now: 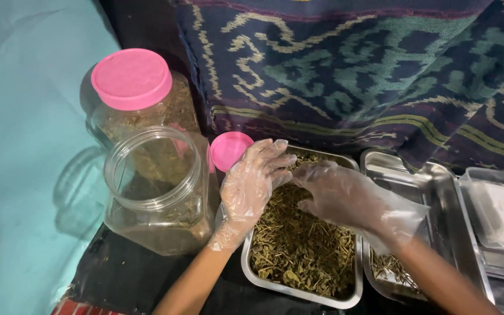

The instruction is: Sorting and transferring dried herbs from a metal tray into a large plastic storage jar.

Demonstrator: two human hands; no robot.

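Two gloved hands work in a steel tray of dried herbs.

The left hand (251,189) has its fingers (275,157) spread loose over the herbs (298,245), gripping nothing; the right hand (345,198) curls its fingers (307,175) down into the heap, and whether they pinch any cannot be told. The tray (298,291) lies under both sets of fingers on the dark surface (123,274). Just left of the left fingers stands an open jar (158,192), a pink lid (228,150) above them, and a capped jar (135,93) behind. Right of the right fingers sits a second tray (433,192), then a scale (503,233).
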